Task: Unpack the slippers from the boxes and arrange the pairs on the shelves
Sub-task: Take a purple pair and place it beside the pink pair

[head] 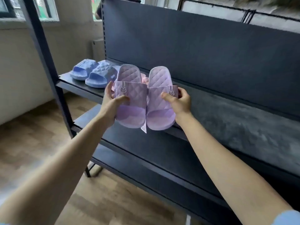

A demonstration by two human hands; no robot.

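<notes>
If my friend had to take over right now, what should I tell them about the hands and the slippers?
Left hand: grips the left purple slipper by its strap.
Right hand: grips the right purple slipper the same way.
Where: the two are held side by side over the front edge of the upper shelf. I cannot tell if they touch it.
Done: the blue pair stands at the shelf's left end. Part of what looks like a pink slipper shows behind the purple ones.
Left: probably set the purple pair down beside them. No boxes are in view, so the remaining pairs are unknown.
</notes>
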